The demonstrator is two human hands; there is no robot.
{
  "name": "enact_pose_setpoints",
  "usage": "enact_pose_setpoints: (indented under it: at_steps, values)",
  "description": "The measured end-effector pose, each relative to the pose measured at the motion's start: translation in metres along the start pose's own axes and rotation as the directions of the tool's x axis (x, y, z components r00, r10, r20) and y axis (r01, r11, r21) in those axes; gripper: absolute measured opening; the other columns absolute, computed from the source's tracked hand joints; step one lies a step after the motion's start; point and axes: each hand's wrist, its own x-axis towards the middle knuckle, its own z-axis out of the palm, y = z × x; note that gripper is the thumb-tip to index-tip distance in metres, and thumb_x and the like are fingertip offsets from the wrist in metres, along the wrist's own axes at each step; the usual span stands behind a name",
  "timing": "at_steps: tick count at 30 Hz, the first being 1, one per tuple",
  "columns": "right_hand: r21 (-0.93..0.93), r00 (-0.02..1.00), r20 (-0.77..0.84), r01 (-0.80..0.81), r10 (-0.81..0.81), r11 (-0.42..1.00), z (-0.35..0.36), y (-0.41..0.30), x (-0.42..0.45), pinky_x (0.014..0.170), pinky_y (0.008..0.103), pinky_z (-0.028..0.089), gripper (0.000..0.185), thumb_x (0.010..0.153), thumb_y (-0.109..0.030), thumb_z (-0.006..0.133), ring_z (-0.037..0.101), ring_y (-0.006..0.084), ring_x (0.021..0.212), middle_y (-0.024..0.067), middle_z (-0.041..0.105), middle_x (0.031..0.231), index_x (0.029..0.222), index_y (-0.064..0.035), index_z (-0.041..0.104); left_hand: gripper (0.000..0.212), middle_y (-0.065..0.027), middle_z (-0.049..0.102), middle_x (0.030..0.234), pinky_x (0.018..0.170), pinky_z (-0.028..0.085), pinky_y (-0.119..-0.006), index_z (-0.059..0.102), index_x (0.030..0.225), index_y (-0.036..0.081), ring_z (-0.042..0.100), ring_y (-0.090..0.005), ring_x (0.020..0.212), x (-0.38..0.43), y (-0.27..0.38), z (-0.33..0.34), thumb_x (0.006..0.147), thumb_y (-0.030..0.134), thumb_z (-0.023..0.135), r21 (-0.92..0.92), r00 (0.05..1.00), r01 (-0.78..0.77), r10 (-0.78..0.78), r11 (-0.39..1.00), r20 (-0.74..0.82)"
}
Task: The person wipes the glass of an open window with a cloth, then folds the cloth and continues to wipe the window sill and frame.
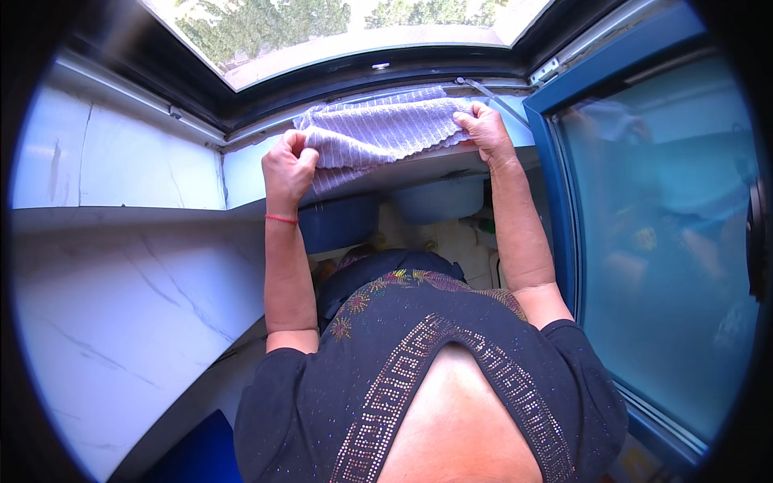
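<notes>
A grey-purple striped cloth (386, 130) is stretched between my two hands over the white window sill (247, 163). My left hand (290, 166) pinches its left end between thumb and curled fingers. At the right end, my right hand (486, 130) grips the cloth's upper corner. The near edge of the cloth hangs in a fold past the sill's front edge, and another layer shows behind it against the window track. Whether the cloth rests on the sill in its middle, I cannot tell.
An open blue-framed glass sash (652, 229) stands close at my right, with a metal stay (492, 99) near my right hand. Below the sill are a dark blue basin (338, 223) and a lighter blue basin (441, 199). A marble-patterned counter (139, 290) lies at left.
</notes>
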Motion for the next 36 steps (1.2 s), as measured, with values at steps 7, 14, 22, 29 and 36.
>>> enact_pose_setpoints:
  at_steps: [7, 14, 22, 29, 36]
  values:
    - [-0.730, 0.819, -0.238, 0.204, -0.523, 0.652, 0.009, -0.017, -0.021, 0.083, 0.0376, 0.047, 0.037, 0.072, -0.012, 0.061, 0.059, 0.0294, 0.094, 0.0148, 0.060, 0.102, 0.108, -0.0055, 0.055, 0.026, -0.0095, 0.062, 0.082, 0.065, 0.048, -0.032, 0.062, 0.091, 0.003, 0.061, -0.0239, 0.068, -0.042, 0.001, -0.026, 0.071, 0.019, 0.060, 0.176, 0.994, 0.097, -0.105, 0.980, 0.037]
    - [-0.761, 0.679, 0.246, 0.577, -0.692, 0.297, 0.083, -0.003, -0.054, 0.094, 0.0397, 0.036, 0.032, 0.075, -0.019, 0.061, 0.053, 0.0264, 0.105, 0.0153, 0.058, 0.107, 0.102, -0.0027, 0.059, 0.041, -0.0106, 0.060, 0.086, 0.067, 0.049, -0.039, 0.061, 0.090, 0.006, 0.060, -0.0299, 0.078, -0.025, 0.008, 0.020, 0.072, 0.043, 0.065, 0.697, 0.994, 0.050, 0.030, 0.715, -0.103]
    - [-0.652, 0.684, -0.166, 0.465, -0.711, 0.599, 0.025, 0.025, -0.065, 0.091, 0.0395, 0.041, 0.028, 0.077, -0.009, 0.056, 0.053, 0.0325, 0.103, 0.0169, 0.056, 0.108, 0.104, -0.0016, 0.055, 0.023, -0.0117, 0.065, 0.081, 0.069, 0.049, -0.027, 0.060, 0.090, -0.002, 0.062, -0.0167, 0.073, -0.001, 0.018, 0.024, 0.070, 0.008, 0.062, 0.020, 0.972, -0.155, 0.157, 0.988, -0.175]
    - [-0.685, 0.522, -0.405, 0.370, -0.750, 0.628, -0.053, 0.053, -0.032, 0.082, 0.0363, 0.047, 0.017, 0.077, -0.003, 0.056, 0.058, 0.0300, 0.093, 0.0137, 0.060, 0.098, 0.094, -0.0024, 0.060, 0.033, -0.0132, 0.064, 0.087, 0.070, 0.052, -0.031, 0.059, 0.098, -0.001, 0.065, -0.0171, 0.078, 0.013, 0.102, 0.108, 0.072, 0.017, 0.069, -0.225, 0.922, -0.275, 0.322, 0.935, 0.213]
    - [-0.866, 0.467, -0.180, 0.342, -0.866, 0.365, -0.051, 0.081, -0.020, 0.092, 0.0391, 0.037, 0.018, 0.082, -0.008, 0.050, 0.051, 0.0290, 0.104, 0.0110, 0.056, 0.106, 0.097, -0.0059, 0.059, 0.053, -0.0100, 0.044, 0.131, 0.104, 0.010, -0.055, 0.053, 0.119, 0.009, 0.035, -0.0263, 0.126, 0.007, 0.059, 0.165, 0.076, 0.042, 0.057, 0.536, 0.746, -0.643, 0.605, 0.547, 0.279]
